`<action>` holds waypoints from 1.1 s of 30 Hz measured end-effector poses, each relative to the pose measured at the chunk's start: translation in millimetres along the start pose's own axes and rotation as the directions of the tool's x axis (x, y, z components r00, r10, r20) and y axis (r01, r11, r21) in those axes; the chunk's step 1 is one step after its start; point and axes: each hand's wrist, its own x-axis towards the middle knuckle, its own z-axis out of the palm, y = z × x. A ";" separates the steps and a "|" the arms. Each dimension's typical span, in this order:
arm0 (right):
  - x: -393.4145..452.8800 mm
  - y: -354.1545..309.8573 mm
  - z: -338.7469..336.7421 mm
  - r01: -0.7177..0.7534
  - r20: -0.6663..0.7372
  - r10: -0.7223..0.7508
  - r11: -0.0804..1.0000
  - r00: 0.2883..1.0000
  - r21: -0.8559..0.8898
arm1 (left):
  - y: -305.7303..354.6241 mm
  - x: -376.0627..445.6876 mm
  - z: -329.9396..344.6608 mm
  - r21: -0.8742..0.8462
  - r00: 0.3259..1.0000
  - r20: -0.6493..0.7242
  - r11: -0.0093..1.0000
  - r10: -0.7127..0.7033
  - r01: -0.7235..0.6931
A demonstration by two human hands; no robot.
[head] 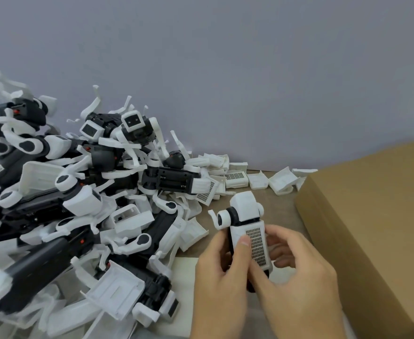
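The toy robot (246,228) stood nearly upright in both hands above the table (269,199), between the heap of toy parts (79,204) and the cardboard box (372,228). Its long axis ran head-up, away from the person. It was white and black, with a grid-pattern panel. The left hand (222,277) gripped its side, thumb pressing the panel; the right hand (301,277) curled around its base.
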 end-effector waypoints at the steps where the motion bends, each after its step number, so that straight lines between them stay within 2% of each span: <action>1: -0.1 2.8 -2.2 -0.038 0.048 0.034 0.997 0.998 0.067 | 0.4 -0.9 -0.1 0.005 0.999 -0.031 1.000 -0.010 0.011; 3: 0.3 6.7 -6.7 -0.157 0.149 0.131 0.972 0.980 0.177 | 10.7 -3.6 1.9 -0.010 0.996 -0.062 0.998 -0.063 0.063; 6: 1.7 7.7 -9.0 -0.265 0.216 0.222 0.944 0.951 0.198 | 18.5 -8.2 7.5 0.010 0.990 -0.061 0.992 -0.124 0.124; 9: 0.5 7.5 -8.8 -0.349 0.290 0.281 0.912 0.915 0.216 | 13.4 -7.5 9.9 -0.052 0.985 -0.038 0.985 -0.168 0.166; 12: 0.2 3.8 -7.8 -0.449 0.409 0.305 0.835 0.860 0.320 | 5.4 -4.4 9.3 -0.159 0.991 -0.021 0.979 -0.129 0.125; 14: 1.5 1.6 -7.3 -0.520 0.461 0.327 0.759 0.825 0.391 | 2.0 -1.0 7.9 -0.138 0.998 -0.014 0.989 -0.055 0.053; 20: 3.9 5.6 -9.4 -0.520 0.403 0.343 0.682 0.848 0.515 | -2.2 1.8 8.9 -0.003 0.998 0.038 0.999 0.052 -0.052; 27: 3.5 0.5 -11.1 -0.397 0.274 0.301 0.808 0.913 0.435 | 2.3 -0.2 10.0 0.083 0.991 0.022 0.987 0.136 -0.137; 30: 4.5 0.5 -12.8 -0.409 0.264 0.319 0.790 0.910 0.457 | 3.5 -1.2 12.8 0.085 0.989 0.012 0.985 0.150 -0.150; 33: 5.7 2.4 -13.5 -0.457 0.301 0.347 0.739 0.888 0.495 | 3.7 -1.1 11.5 -0.021 0.994 0.063 0.996 0.089 -0.087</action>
